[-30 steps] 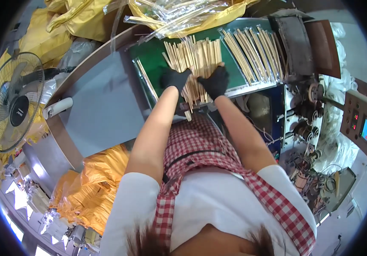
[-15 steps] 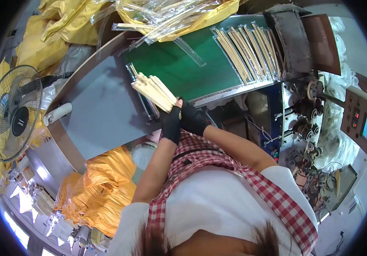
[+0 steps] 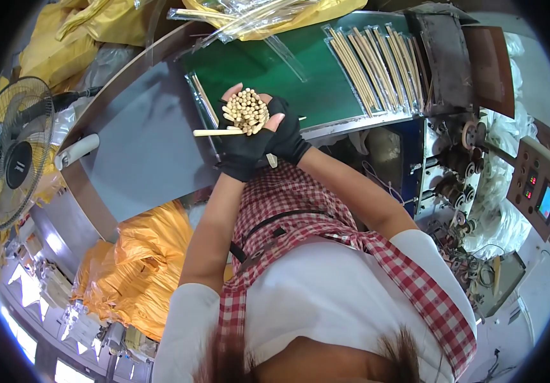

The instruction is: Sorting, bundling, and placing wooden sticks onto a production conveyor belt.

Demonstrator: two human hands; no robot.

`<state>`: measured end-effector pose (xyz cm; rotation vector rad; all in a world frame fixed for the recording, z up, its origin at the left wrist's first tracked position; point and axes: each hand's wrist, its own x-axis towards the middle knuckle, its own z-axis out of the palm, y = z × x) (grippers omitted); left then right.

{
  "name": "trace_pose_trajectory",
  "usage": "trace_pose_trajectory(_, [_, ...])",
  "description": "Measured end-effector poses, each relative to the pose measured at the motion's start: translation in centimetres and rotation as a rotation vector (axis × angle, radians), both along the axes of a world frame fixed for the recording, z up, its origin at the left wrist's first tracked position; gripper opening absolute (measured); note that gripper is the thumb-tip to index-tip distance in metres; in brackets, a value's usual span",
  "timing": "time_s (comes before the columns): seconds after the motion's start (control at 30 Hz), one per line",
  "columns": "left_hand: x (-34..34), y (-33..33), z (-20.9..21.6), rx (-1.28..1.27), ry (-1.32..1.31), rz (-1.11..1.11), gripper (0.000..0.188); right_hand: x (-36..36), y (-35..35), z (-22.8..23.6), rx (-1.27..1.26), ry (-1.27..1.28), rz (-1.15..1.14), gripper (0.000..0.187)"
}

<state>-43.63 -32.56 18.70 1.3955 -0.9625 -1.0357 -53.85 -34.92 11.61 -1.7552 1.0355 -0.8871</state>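
Observation:
A bundle of pale wooden chopsticks [image 3: 244, 110] is clasped between my two hands, its round ends facing up. My left hand [image 3: 243, 154], in a black fingerless glove, wraps the bundle from the near left side. From the right, my right hand [image 3: 286, 133], gloved the same way, closes round it with the thumb beside the ends. One loose chopstick [image 3: 214, 133] sticks out sideways to the left, by the bundle's base. Just behind the hands, clear-wrapped chopsticks [image 3: 203, 99] lie at the left end of the green belt [image 3: 249, 67]. My palms hide the bundle's lower part.
Rows of wrapped chopsticks [image 3: 377, 70] lie on the belt's right part, beside a dark metal cover [image 3: 442, 60]. A yellow bag [image 3: 281, 25] of wrapped sticks stands beyond. Left are a grey tabletop [image 3: 141, 153] and a fan [image 3: 16, 153]; right, machine rollers [image 3: 457, 163] and a control panel [image 3: 537, 179].
The bundle was tilted away to the left; now it stands with its ends toward me. Both hands have moved up and closed round it, and one chopstick now juts out left.

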Motion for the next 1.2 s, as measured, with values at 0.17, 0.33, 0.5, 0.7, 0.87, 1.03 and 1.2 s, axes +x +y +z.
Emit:
trace_pose_trajectory(0.17, [-1.4,-0.1,-1.5,-0.013,-0.157,0.111,0.066,2.0,0.6,-0.4,0.516,-0.464,-0.129,0.052])
trace_pose_trajectory(0.33, [-1.5,-1.0,1.6,-0.220,0.020,-0.194,0.099,4.3,1.0,3.0,0.633,-1.760,-0.187,0.049])
trace_pose_trajectory(0.5, [1.0,-0.1,-2.1,-0.215,-0.170,-0.474,0.099,2.9,1.7,-2.6,0.611,-1.466,-0.420,0.048])
trace_pose_trajectory(0.7, [-0.6,-0.7,-2.6,-0.053,-0.157,-0.062,0.073,2.3,0.2,-1.2,0.450,-0.672,-0.175,0.051])
trace_pose_trajectory(0.87, [0.6,-0.5,-1.6,-0.118,-0.025,-0.159,0.088,1.3,-0.8,1.4,0.180,-0.328,-0.033,0.046])
trace_pose_trajectory(1.03, [1.3,-0.4,-1.6,-0.122,-0.191,-0.166,0.097,1.2,-1.9,1.6,-0.236,-0.036,0.001,0.047])
trace_pose_trajectory(1.2, [1.2,-0.9,-2.9,-0.086,-0.137,-0.062,0.097,2.5,-1.9,2.2,-0.047,-0.316,-0.026,0.037])
